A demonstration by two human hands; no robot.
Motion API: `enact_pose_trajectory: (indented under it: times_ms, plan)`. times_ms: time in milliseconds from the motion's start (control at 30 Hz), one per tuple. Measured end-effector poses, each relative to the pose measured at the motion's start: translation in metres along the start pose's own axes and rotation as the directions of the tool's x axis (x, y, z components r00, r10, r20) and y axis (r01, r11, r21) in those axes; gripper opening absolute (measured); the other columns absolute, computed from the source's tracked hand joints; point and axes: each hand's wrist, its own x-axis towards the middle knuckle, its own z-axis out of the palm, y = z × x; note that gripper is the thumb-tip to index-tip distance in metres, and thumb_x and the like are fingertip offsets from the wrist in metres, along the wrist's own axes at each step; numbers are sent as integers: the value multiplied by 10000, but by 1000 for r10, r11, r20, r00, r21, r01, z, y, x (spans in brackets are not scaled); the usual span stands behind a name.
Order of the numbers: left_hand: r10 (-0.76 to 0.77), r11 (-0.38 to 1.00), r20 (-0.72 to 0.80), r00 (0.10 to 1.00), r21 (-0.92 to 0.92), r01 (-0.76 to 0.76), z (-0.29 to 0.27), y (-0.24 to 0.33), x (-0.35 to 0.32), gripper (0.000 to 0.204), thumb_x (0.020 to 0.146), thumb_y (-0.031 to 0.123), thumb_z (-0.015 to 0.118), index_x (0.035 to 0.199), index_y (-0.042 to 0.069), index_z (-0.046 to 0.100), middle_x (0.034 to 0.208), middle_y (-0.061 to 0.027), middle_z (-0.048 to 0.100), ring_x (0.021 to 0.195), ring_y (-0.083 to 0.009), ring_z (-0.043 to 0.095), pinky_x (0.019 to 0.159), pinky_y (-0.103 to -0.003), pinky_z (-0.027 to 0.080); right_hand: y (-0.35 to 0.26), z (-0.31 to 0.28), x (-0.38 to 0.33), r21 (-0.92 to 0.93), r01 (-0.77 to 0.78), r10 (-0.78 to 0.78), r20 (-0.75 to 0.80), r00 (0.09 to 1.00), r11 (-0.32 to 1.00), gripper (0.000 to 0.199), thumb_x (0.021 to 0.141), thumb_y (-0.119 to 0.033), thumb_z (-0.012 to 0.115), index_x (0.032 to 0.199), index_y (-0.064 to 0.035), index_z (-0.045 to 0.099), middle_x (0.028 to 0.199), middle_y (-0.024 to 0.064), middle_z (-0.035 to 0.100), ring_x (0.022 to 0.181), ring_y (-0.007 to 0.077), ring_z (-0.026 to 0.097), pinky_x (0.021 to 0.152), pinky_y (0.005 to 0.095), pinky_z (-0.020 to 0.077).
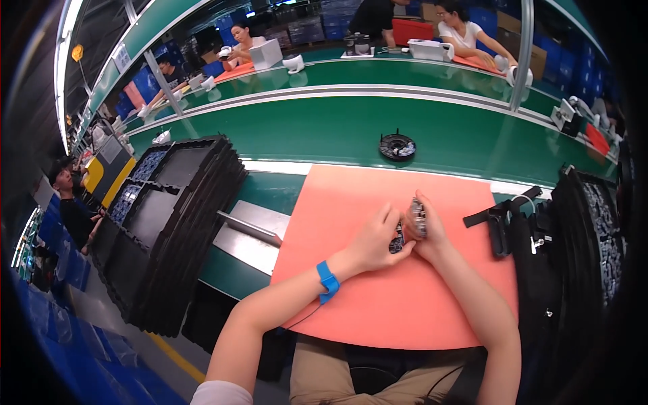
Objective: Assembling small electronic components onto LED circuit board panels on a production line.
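My left hand (375, 237) is closed around a small dark part (397, 239) with fine pale details, possibly a circuit board. Close beside it, my right hand (432, 236) grips a second small part (418, 217), grey and black with many tiny components on its face. Both hands are held together over the pink mat (358, 189), and the fingers partly hide both parts. A blue wrist strap (329, 282) with a thin cord circles my left wrist.
A round black part (397, 147) lies on the green conveyor (290, 128) beyond the mat. Stacked black trays (179, 233) stand at left, more trays (594, 236) at right. A metal plate (250, 239) and a black clamp-like device (499, 233) flank the mat. People work across the line.
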Motion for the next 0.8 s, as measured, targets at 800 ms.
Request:
enact_pose_trajectory:
  times_ms: [800]
  plan:
    - [-391, 723, 290, 874, -491, 486, 59, 34, 32, 300, 911, 258, 512, 854, -34, 554, 723, -109, 558, 643, -174, 513, 586, -324, 406, -51, -48, 8, -664, 208, -207, 82, 975, 719, 458, 916, -396, 521, 548, -126, 474, 478, -50, 394, 422, 50, 371, 411, 222, 274]
